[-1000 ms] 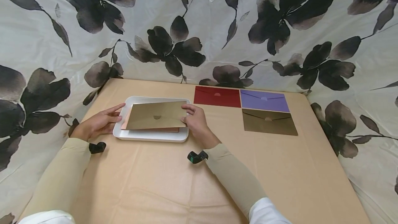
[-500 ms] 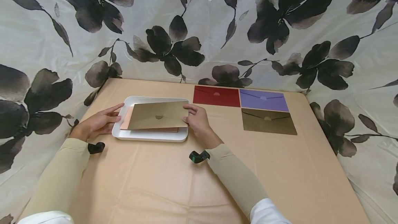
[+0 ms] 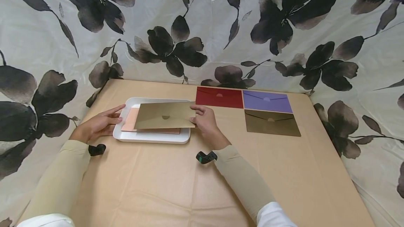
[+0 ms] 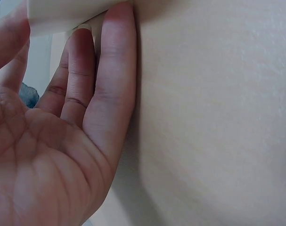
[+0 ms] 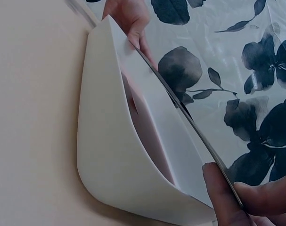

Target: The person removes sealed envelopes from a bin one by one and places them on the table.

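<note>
My right hand [image 3: 205, 120] pinches the right end of a gold envelope [image 3: 164, 116] between thumb and fingers. This envelope hangs over a white tray [image 3: 151, 138], raised off it; the right wrist view shows it almost edge-on, with a gap below. Inside the tray lies a peach-pink envelope [image 3: 128, 122], partly covered by the gold one from above. At the tray's left end, my left hand [image 3: 99, 125] holds the rim. In the left wrist view, the thumb is on one side of the tray wall [image 4: 58, 19] and the fingers are against the other.
To the right, a red envelope [image 3: 219, 98] and a purple envelope [image 3: 267, 101] lie side by side along the table's far edge. A darker gold-brown envelope [image 3: 271, 123] lies just in front of the purple one. Behind the tan-covered table [image 3: 164, 185] hangs a floral cloth [image 3: 221, 27].
The gold envelope has shifted right and slightly upward in my right hand, uncovering more of the pink envelope at the left. My left hand has stayed at the tray.
</note>
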The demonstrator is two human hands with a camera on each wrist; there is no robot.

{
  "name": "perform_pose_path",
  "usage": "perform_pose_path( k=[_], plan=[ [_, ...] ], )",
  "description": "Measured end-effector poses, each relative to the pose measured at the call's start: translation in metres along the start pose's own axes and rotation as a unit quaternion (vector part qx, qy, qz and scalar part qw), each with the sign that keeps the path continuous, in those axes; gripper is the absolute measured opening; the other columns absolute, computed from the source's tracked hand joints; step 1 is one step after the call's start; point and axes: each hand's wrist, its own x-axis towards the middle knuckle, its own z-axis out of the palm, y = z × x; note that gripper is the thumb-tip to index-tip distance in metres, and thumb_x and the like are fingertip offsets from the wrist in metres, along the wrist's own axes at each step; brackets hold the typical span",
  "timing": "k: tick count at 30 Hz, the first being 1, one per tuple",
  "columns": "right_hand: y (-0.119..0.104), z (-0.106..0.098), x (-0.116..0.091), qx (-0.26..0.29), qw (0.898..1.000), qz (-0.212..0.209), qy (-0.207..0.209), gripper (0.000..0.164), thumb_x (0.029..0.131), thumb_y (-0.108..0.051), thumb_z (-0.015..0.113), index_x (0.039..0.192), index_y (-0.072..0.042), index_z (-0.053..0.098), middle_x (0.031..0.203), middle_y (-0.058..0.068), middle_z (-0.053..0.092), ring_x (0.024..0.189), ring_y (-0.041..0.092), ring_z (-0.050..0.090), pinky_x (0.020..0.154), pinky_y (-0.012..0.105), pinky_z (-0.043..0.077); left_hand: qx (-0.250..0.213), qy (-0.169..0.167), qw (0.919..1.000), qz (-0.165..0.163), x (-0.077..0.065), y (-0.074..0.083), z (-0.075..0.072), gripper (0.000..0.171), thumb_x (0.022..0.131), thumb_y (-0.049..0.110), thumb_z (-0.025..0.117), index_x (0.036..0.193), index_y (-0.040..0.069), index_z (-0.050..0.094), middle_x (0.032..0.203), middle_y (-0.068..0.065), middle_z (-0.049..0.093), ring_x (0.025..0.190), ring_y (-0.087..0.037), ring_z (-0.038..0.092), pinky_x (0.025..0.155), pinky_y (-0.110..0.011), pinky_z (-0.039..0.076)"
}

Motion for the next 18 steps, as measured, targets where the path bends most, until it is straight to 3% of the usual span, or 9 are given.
perform_pose_path(
  k=[9,18],
  plan=[
    [0.002,-0.01,0.003,-0.006,1.0,0.007,0.005,0.049,0.09,0.014,0.066,0.133,-0.009,0.07,0.132,0.017,0.072,0.099,0.021,0.073,0.078,0.033,0.064,0.019,0.013,0.9997,-0.011,0.001,0.001,0.0,0.079,0.108,0.029,0.057,0.166,0.044,0.005,0.175,-0.021,-0.012,0.112,-0.007,0.059,0.094,-0.034,0.06],
    [0.001,-0.021,0.004,-0.012,1.0,0.011,0.012,0.049,0.09,0.014,0.068,0.132,-0.01,0.07,0.131,0.016,0.072,0.096,0.018,0.072,0.076,0.029,0.064,0.018,0.013,0.9997,-0.013,0.002,0.001,-0.001,0.079,0.108,0.029,0.056,0.166,0.043,0.005,0.175,-0.02,-0.01,0.105,-0.005,0.063,0.09,-0.031,0.061]
  ],
)
